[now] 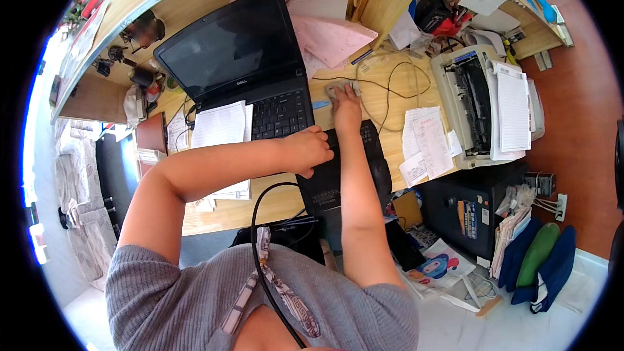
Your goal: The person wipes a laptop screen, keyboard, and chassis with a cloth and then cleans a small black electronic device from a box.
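My left hand [308,151] reaches across from the left, its fingers curled over the left edge of a black keyboard [325,185]. The keyboard lies at a slant over the desk's front edge, partly covered by my right forearm. Farther up, my right hand [346,105] presses down on a crumpled grey-beige cloth [334,90] on the desk. Some of the cloth is hidden under my fingers. Just left of both hands stands an open black laptop [244,52] with a dark screen, and white papers [220,127] lie over part of its keys.
A printer [465,107] with a paper pad stands at the right. Loose slips [427,143] lie beside it, and thin cables [392,88] loop near my right hand. Pink papers [328,39] lie behind the laptop. Below right are a black cabinet [455,211] and bags. A black cable [255,221] crosses my chest.
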A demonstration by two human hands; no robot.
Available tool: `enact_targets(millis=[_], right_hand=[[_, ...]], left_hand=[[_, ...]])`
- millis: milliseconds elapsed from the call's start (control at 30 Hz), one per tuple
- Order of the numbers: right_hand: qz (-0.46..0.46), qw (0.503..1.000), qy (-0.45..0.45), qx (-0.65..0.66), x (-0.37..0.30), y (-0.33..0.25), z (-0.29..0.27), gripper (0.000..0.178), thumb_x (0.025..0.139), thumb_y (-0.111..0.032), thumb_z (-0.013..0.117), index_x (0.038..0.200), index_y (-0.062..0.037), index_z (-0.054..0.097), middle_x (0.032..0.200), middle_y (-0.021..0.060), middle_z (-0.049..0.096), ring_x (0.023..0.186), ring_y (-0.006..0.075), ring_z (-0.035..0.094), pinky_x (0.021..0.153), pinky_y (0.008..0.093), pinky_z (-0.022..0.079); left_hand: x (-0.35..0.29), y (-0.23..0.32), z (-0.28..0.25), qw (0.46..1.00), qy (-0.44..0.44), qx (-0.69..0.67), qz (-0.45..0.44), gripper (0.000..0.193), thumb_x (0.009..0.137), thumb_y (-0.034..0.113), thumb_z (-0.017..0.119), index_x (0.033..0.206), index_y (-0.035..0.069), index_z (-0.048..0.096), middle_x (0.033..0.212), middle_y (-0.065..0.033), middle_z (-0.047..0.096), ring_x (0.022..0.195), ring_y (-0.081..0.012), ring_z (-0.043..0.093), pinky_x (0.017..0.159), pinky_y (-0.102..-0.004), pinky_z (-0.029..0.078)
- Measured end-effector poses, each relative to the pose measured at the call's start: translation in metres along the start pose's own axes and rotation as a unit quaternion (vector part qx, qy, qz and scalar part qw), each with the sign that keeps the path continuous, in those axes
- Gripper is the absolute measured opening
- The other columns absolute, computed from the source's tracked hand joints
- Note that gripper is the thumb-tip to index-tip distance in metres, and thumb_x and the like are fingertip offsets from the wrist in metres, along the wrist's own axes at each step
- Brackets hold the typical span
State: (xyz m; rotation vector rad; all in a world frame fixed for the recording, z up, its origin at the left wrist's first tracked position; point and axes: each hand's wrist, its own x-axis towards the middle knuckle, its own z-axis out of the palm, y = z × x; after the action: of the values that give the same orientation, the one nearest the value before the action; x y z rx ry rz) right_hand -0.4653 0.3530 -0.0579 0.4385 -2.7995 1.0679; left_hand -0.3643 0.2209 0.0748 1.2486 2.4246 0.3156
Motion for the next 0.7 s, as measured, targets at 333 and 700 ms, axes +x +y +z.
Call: enact_targets(millis=[333, 700], right_hand=[[-0.001, 0.982, -0.116, 0.147, -0.017, -0.034, 0.011, 0.033, 0.087, -0.015, 0.05, 0.117, -0.0086, 0.063, 0.129, 0.0203, 0.055, 0.12, 0.0361, 0.05, 0.1, 0.0406, 0.041], [0.068, 0.988, -0.111, -0.078, -0.012, -0.004, -0.001, 0.03, 0.083, -0.012, 0.054, 0.11, -0.008, 0.067, 0.114, 0.0176, 0.065, 0.103, 0.034, 0.062, 0.086, 0.0419, 0.05]], left_hand=[[-0.017, 0.012, -0.014, 0.999, 0.018, 0.004, 0.027, 0.043, 0.057, 0.023, 0.079, 0.093, 0.005, 0.063, 0.087, -0.0084, 0.064, 0.098, -0.0271, 0.055, 0.096, -0.0386, 0.037], [-0.019, 0.018, -0.023, 0.998, 0.026, -0.009, 0.06, 0.038, 0.057, 0.024, 0.079, 0.08, 0.005, 0.056, 0.079, -0.0095, 0.059, 0.088, -0.0294, 0.054, 0.087, -0.04, 0.039]])
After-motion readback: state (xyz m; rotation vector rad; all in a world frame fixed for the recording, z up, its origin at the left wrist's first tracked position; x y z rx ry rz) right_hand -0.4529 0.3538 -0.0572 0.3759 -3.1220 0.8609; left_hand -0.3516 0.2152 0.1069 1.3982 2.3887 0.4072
